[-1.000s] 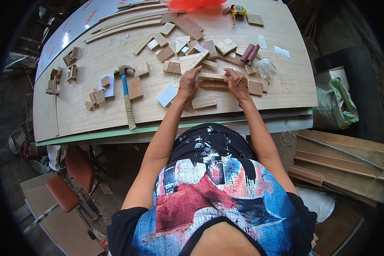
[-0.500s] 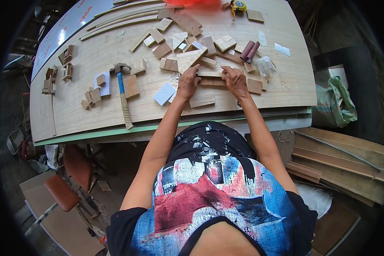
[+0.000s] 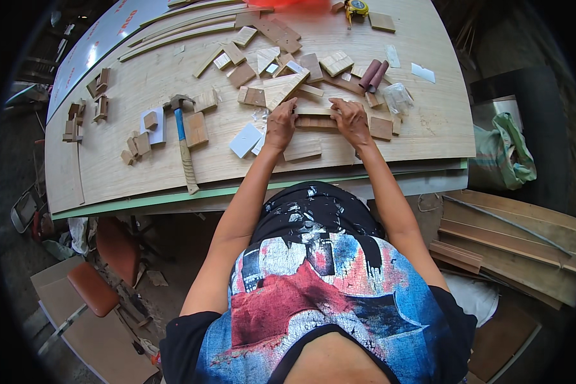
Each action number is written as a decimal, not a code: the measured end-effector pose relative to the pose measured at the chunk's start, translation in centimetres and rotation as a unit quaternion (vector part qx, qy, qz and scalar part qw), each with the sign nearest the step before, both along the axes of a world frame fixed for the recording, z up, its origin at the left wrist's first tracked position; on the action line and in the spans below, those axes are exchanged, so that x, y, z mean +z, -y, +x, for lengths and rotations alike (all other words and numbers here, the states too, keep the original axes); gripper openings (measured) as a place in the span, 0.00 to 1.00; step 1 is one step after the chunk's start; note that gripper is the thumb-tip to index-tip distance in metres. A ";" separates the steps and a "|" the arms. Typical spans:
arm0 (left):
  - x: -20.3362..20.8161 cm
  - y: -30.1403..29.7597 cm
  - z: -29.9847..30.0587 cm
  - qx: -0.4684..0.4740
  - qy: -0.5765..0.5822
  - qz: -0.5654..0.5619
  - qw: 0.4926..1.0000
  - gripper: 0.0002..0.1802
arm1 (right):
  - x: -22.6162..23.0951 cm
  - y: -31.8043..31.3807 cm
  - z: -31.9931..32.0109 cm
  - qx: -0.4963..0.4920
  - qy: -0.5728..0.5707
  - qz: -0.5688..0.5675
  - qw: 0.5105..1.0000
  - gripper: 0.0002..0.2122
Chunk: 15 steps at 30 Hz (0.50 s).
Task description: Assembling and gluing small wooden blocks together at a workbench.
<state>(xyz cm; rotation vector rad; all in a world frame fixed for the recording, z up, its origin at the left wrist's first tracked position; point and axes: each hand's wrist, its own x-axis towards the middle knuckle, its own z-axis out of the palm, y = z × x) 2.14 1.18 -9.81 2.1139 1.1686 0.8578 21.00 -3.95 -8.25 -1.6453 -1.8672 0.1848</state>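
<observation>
— Little has been shifted since the earlier frame: both hands are kept on the same wooden strips (image 3: 313, 117).

— Grip state?

— The left hand (image 3: 280, 125) is laid fingers-down on the strips' left end; the right hand (image 3: 350, 120) is curled over the right end. Whether the fingers are closed around the wood cannot be told.

— Surroundings?

— Flat, pale rectangular offcuts are scattered on the plywood table (image 3: 429, 128). A wooden-handled hammer (image 3: 183, 141) is laid to the left, well apart.
</observation>
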 end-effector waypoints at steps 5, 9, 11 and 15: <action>0.1 0.0 -0.1 0.002 -0.010 0.021 1.000 0.23 | 0.0 0.0 0.0 0.000 0.005 0.002 1.000 0.15; 0.5 0.0 0.0 -0.001 -0.016 -0.001 1.000 0.24 | -0.1 0.0 0.0 -0.002 0.005 0.001 1.000 0.15; 0.6 -0.1 -0.1 -0.001 -0.020 -0.019 1.000 0.24 | -0.1 0.0 0.0 -0.003 0.006 -0.003 1.000 0.15; 1.1 -0.1 0.1 -0.003 -0.036 -0.044 0.998 0.22 | -0.1 0.1 0.0 -0.003 0.004 -0.001 1.000 0.16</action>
